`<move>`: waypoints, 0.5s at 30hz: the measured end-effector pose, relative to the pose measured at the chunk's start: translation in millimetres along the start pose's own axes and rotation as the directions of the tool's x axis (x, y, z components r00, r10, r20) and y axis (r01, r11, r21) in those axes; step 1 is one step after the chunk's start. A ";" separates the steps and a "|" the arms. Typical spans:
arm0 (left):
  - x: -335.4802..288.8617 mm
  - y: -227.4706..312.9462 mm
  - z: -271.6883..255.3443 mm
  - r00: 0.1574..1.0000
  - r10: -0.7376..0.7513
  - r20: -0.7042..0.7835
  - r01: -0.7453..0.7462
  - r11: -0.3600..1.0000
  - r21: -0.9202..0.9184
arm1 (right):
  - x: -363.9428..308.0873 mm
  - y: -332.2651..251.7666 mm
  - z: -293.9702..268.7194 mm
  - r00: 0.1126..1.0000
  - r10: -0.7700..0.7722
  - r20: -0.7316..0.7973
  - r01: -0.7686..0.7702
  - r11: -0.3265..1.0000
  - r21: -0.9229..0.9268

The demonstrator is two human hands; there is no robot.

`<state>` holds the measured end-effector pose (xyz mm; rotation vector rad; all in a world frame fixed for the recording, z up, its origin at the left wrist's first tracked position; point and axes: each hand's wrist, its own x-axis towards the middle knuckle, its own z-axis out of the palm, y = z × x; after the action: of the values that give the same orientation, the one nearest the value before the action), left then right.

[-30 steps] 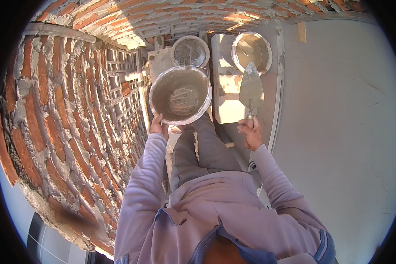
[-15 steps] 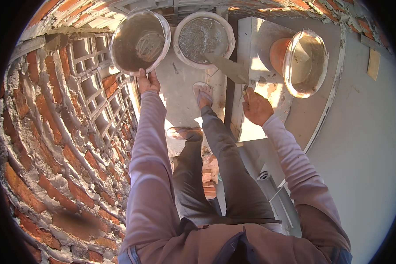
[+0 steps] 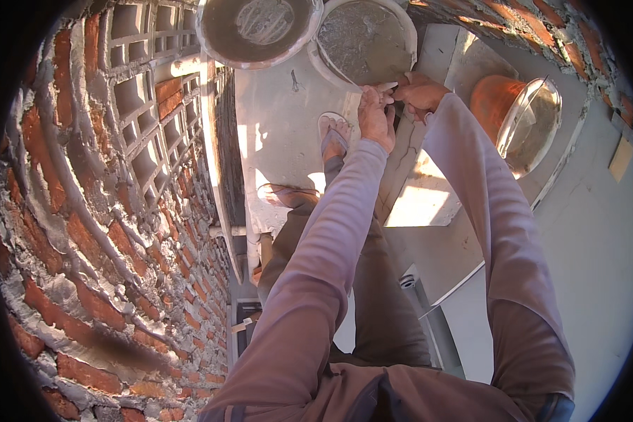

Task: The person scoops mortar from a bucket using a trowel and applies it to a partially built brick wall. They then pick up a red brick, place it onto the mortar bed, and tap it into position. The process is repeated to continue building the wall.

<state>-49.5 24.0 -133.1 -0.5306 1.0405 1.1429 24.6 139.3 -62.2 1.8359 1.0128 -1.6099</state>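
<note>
My left hand has reached across to the near right rim of a round basin of wet grey mortar. Its fingers are bent over that rim. Close beside it, my right hand is closed and bent inward at the wrist. The trowel seen in it earlier is mostly hidden now, and its blade cannot be made out. A second round basin, with a wet grey film and a pale patch inside, stands to the left, out of both hands.
An orange bucket with a mortar-crusted rim lies tilted at the right, beside a grey board. A rough brick wall with pale lattice blocks rises on the left. My sandalled feet stand on a dusty slab.
My left hand has let go of the left basin and moved right to the mortar basin. My right hand has moved up to that rim, and the trowel blade has gone from sight. The view has shifted.
</note>
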 end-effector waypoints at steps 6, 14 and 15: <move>-43.9 20.0 75.9 0.989 -0.095 -0.109 0.081 0.988 -0.131 | -7.3 10.4 -25.2 0.992 -0.048 0.117 0.066 0.987 -0.147; -87.4 48.2 68.9 0.976 -0.135 -0.169 0.114 0.985 -0.127 | -28.0 10.1 0.6 0.965 -0.029 0.262 0.060 0.992 -0.112; -98.6 50.4 59.4 0.979 -0.119 -0.167 0.100 0.988 -0.117 | -40.1 7.9 3.9 0.955 -0.012 0.297 0.052 0.991 -0.125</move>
<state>-77.1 42.7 -12.0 -0.7757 1.0886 1.0728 27.4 123.2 -24.5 1.4452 0.9904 -1.7296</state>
